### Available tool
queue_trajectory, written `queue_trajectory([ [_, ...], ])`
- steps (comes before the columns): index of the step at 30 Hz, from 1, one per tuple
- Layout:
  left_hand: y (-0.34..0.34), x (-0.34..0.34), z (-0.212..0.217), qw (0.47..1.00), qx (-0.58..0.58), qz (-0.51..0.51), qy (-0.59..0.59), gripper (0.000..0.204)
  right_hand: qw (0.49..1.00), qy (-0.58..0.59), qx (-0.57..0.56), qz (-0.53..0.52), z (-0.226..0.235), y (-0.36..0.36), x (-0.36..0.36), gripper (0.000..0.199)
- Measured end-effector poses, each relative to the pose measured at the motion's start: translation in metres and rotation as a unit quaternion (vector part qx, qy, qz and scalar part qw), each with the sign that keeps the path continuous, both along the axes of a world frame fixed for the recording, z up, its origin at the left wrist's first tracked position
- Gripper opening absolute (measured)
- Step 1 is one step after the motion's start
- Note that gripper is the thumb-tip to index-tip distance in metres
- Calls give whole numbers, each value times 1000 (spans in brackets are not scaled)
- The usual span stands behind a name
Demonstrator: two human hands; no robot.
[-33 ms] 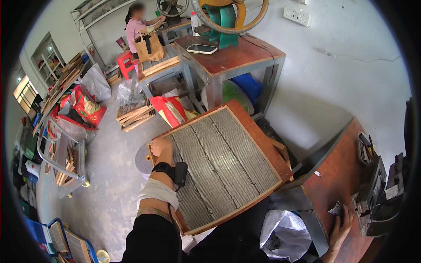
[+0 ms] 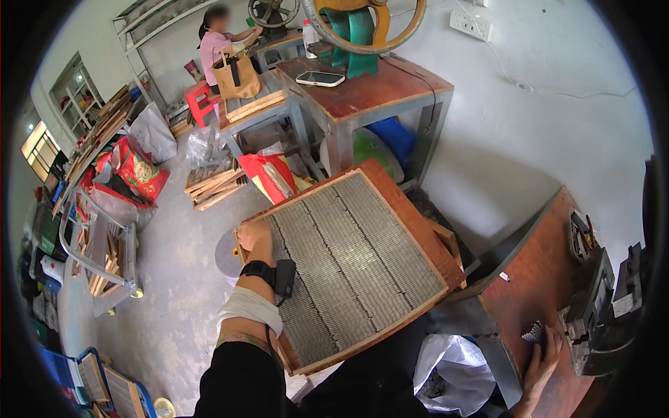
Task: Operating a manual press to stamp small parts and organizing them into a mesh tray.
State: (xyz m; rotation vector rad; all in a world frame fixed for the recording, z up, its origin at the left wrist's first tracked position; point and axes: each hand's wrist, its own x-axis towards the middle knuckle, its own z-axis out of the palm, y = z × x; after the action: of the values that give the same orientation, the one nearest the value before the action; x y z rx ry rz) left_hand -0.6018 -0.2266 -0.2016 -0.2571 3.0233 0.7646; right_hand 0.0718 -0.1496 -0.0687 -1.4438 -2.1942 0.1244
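A shallow wooden tray [image 2: 369,275], filled with close rows of small grey metal pieces, lies tilted in front of me. Its rows are split into columns by dark lines. At the tray's left edge, my left hand [image 2: 255,235] is closed around the wooden rim; its fingertips are partly hidden. A black band with a small device circles that wrist. Over on the right, my right hand [image 2: 543,366] rests on a red-brown tabletop [image 2: 516,306] with fingers stretched out. Beside its fingertips sits a small cluster of grey metal pieces [image 2: 533,332].
Below the right tabletop hangs an open white sack [image 2: 456,376]. Dark machinery [image 2: 596,313] stands at that table's far right. Ahead, a bench [image 2: 362,94] carries a phone [image 2: 320,78] and a handwheel press [image 2: 359,42]. A person [image 2: 216,52] in pink works farther back. Wood strips [image 2: 212,182] lie stacked on the floor.
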Motion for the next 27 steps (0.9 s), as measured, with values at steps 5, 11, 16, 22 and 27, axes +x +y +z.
queue_trajectory([
  [5,-16,-1,3,998,47,29,31,32,1000,8,-8,-6,-1,-2,-1,39],
  [11,6,3,-6,994,-10,89,64,34,999,19,-8,-25,1,-2,-4,40],
  [16,15,-1,-2,988,46,147,-5,38,1000,10,-5,-22,2,-4,-5,40],
  [22,5,11,13,992,11,121,30,42,1000,10,-5,-16,2,-5,-6,40],
  [27,-2,4,22,994,45,99,-10,43,1000,9,-10,-22,2,-3,-4,40],
])
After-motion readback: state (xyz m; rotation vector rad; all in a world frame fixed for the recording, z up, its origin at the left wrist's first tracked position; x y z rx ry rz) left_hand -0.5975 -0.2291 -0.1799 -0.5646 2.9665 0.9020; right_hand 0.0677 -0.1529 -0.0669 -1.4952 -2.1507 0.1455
